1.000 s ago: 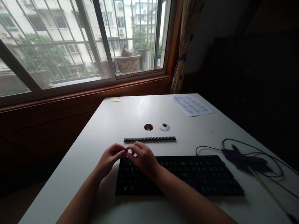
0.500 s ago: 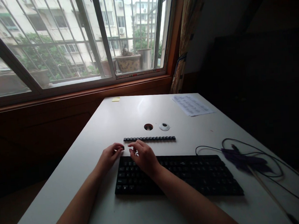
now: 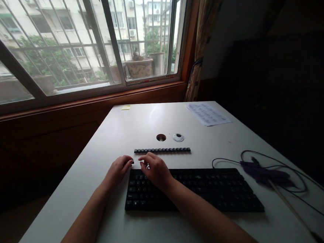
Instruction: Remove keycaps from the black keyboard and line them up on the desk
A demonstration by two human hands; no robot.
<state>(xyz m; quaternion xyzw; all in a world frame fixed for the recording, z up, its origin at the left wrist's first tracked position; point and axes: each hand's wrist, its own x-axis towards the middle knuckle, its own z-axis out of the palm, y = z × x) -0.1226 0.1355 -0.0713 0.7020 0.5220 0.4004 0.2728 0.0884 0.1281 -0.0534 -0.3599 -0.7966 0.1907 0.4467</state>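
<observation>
Just beyond the upper left corner of a black keyboard (image 3: pixel 194 187), my left hand (image 3: pixel 119 170) pinches a small black keycap (image 3: pixel 133 162) between thumb and fingertips. Only an edge of that keycap shows. My right hand (image 3: pixel 157 170) hovers over the keyboard's upper left part, its thumb and index finger apart with nothing visible between them. A small gap separates its fingertips from the left hand. Behind both hands lies a straight row of black keycaps (image 3: pixel 162 150) on the white table. My right hand and forearm cover part of the keyboard.
A round hole (image 3: pixel 161 137) and a white grommet cover (image 3: pixel 178 137) are behind the row. Printed sheets (image 3: pixel 209 113) lie far right, a yellow sticky note (image 3: pixel 126 107) far left. On the right, a black cable (image 3: pixel 301 171) loops around a purple cloth (image 3: pixel 265 175) and a thin stick (image 3: pixel 291 208).
My left fingers have turned the keycap slightly and lowered it, so less of it shows. My right hand has stayed almost still.
</observation>
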